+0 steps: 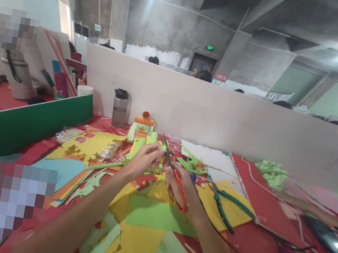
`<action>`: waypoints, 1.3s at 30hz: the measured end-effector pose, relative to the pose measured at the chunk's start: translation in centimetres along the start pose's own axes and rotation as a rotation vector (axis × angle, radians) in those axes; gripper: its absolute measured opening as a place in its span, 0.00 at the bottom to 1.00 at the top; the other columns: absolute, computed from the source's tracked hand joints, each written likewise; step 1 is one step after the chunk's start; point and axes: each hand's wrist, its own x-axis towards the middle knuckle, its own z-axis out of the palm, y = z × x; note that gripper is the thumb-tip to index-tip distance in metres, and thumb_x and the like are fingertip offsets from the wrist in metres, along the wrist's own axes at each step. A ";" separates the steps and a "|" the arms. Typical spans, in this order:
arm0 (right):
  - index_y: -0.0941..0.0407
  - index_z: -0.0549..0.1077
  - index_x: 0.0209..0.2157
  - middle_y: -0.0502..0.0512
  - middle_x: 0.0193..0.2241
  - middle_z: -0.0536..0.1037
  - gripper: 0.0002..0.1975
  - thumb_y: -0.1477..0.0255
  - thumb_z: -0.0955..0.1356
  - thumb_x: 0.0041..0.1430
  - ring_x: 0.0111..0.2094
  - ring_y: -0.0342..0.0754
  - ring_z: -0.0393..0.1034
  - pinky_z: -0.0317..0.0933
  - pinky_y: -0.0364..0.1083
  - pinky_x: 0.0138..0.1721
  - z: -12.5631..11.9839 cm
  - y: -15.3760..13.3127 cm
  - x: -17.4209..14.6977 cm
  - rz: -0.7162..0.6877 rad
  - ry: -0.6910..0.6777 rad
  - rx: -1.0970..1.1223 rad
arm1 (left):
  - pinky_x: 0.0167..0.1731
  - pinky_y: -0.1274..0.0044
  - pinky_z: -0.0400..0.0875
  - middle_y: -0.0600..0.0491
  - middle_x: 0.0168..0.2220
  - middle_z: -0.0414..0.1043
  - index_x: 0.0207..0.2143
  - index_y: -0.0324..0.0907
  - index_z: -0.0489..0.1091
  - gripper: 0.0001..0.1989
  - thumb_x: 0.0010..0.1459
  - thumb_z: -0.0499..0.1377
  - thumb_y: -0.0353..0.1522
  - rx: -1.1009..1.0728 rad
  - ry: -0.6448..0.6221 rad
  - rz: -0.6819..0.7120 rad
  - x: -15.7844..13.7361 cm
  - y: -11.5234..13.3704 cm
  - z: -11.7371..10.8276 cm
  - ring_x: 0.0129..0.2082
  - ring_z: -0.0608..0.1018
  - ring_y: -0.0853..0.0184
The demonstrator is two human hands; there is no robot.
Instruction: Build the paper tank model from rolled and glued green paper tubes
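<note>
My right hand (pixel 180 183) is closed round the orange-red handles of a pair of scissors (pixel 176 179), whose dark blades point up and away, slightly apart. Close to the blades, my left hand (pixel 146 159) pinches a small piece of green paper (pixel 164 146), mostly hidden by fingers and blades. Beneath both hands lie yellow paper (pixel 132 242) and a bright green paper strip (pixel 160 215). Just behind my left hand stands a green and orange paper model (pixel 141 129) with rolled tubes.
Teal-handled pliers (pixel 227 204) lie on yellow paper to the right. A water bottle (pixel 120 108) stands by the white partition (pixel 223 114). A green board (pixel 32 124) edges the left side. Another person's arm (pixel 308 207) reaches in at right, near crumpled green paper (pixel 272 173).
</note>
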 end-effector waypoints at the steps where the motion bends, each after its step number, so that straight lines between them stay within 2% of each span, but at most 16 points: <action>1: 0.54 0.70 0.39 0.46 0.19 0.64 0.25 0.45 0.63 0.60 0.15 0.40 0.56 0.54 0.41 0.17 0.0 0.0 0.0 -0.001 0.005 -0.004 | 0.25 0.79 0.59 0.60 0.19 0.62 0.24 0.41 0.62 0.17 0.57 0.60 0.42 -0.001 0.001 0.000 0.0 0.0 0.0 0.20 0.65 0.74; 8: 0.54 0.68 0.39 0.44 0.18 0.64 0.24 0.46 0.65 0.59 0.14 0.39 0.55 0.52 0.40 0.16 0.4 0.3 0.2 0.019 0.025 0.030 | 0.24 0.79 0.58 0.60 0.18 0.61 0.23 0.41 0.61 0.17 0.57 0.60 0.41 0.001 -0.026 0.008 -0.1 0.2 0.2 0.19 0.64 0.74; 13: 0.55 0.70 0.38 0.45 0.19 0.66 0.22 0.49 0.65 0.61 0.16 0.40 0.58 0.53 0.40 0.18 -2.1 0.4 0.5 0.052 0.006 -0.045 | 0.25 0.79 0.60 0.59 0.19 0.64 0.26 0.40 0.66 0.14 0.57 0.59 0.40 0.020 -0.013 0.019 0.0 0.1 0.0 0.20 0.65 0.73; 16: 0.55 0.73 0.37 0.47 0.23 0.69 0.18 0.54 0.69 0.58 0.22 0.42 0.62 0.57 0.41 0.23 -4.8 0.6 0.6 0.036 -0.148 -0.185 | 0.25 0.79 0.60 0.58 0.20 0.63 0.27 0.41 0.67 0.13 0.59 0.58 0.40 -0.004 0.026 0.067 0.1 -0.2 -0.5 0.21 0.66 0.73; 19: 0.53 0.76 0.37 0.50 0.28 0.75 0.16 0.58 0.74 0.51 0.26 0.45 0.64 0.57 0.42 0.26 -6.7 1.1 0.6 0.027 -0.277 -0.437 | 0.24 0.79 0.60 0.58 0.21 0.63 0.28 0.41 0.67 0.12 0.59 0.57 0.39 -0.043 0.082 0.106 0.4 -0.6 -0.9 0.21 0.66 0.73; 23: 0.51 0.79 0.43 0.52 0.31 0.79 0.17 0.69 0.74 0.48 0.29 0.48 0.69 0.55 0.42 0.27 -7.1 1.8 0.4 0.035 -0.539 -0.658 | 0.23 0.80 0.58 0.59 0.21 0.61 0.28 0.41 0.67 0.12 0.59 0.57 0.40 -0.029 0.092 0.090 0.5 -0.5 -1.3 0.20 0.65 0.74; 26: 0.51 0.80 0.44 0.53 0.33 0.81 0.18 0.67 0.73 0.50 0.31 0.50 0.73 0.59 0.42 0.28 -6.9 1.6 0.3 0.074 -0.640 -0.631 | 0.24 0.80 0.58 0.58 0.20 0.62 0.28 0.41 0.68 0.14 0.60 0.56 0.41 0.117 0.011 0.029 0.3 -0.3 -1.3 0.21 0.65 0.73; 28: 0.52 0.80 0.44 0.54 0.33 0.82 0.16 0.63 0.72 0.54 0.32 0.50 0.75 0.62 0.43 0.30 -6.9 1.1 0.2 0.098 -0.607 -0.555 | 0.24 0.79 0.57 0.58 0.21 0.63 0.28 0.41 0.69 0.15 0.60 0.56 0.42 0.220 -0.081 -0.020 0.1 -0.3 -1.1 0.21 0.66 0.72; 32: 0.53 0.78 0.44 0.55 0.32 0.80 0.17 0.57 0.67 0.60 0.30 0.48 0.74 0.65 0.43 0.26 -6.9 0.2 0.4 0.089 -0.345 -0.360 | 0.23 0.79 0.57 0.57 0.22 0.65 0.29 0.41 0.72 0.16 0.58 0.58 0.45 0.339 -0.235 -0.079 0.1 -1.4 -0.4 0.22 0.67 0.71; 35: 0.56 0.77 0.40 0.56 0.32 0.79 0.17 0.56 0.66 0.61 0.32 0.49 0.75 0.66 0.42 0.23 -6.2 0.3 0.7 0.056 -0.216 -0.209 | 0.24 0.79 0.60 0.57 0.20 0.66 0.29 0.40 0.72 0.17 0.57 0.59 0.46 0.343 -0.279 -0.110 0.3 -2.5 -0.1 0.21 0.68 0.70; 39: 0.57 0.76 0.35 0.56 0.30 0.78 0.15 0.59 0.68 0.59 0.30 0.47 0.73 0.64 0.40 0.21 -5.1 1.0 1.2 0.031 -0.118 -0.155 | 0.23 0.79 0.60 0.57 0.19 0.66 0.30 0.41 0.72 0.17 0.57 0.58 0.46 0.354 -0.308 -0.134 0.4 -3.3 0.0 0.20 0.68 0.70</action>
